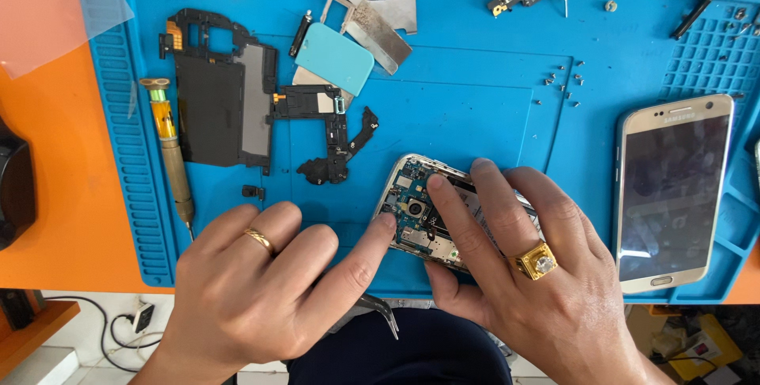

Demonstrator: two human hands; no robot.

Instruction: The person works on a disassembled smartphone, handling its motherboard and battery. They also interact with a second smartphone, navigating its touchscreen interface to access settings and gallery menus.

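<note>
Both hands pin the opened phone [427, 215]: right hand [522, 274] clamped round its lower edge, left hand [269, 290] just fingertip-touching. Tweezers [384, 314] maybe tucked under the left palm; screwdriver [170, 147] further left.

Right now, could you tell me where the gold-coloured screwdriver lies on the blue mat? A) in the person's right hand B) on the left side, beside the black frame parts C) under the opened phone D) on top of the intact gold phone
B: the screwdriver lies on the mat's left side beside the black frame parts, untouched by either hand.
</note>
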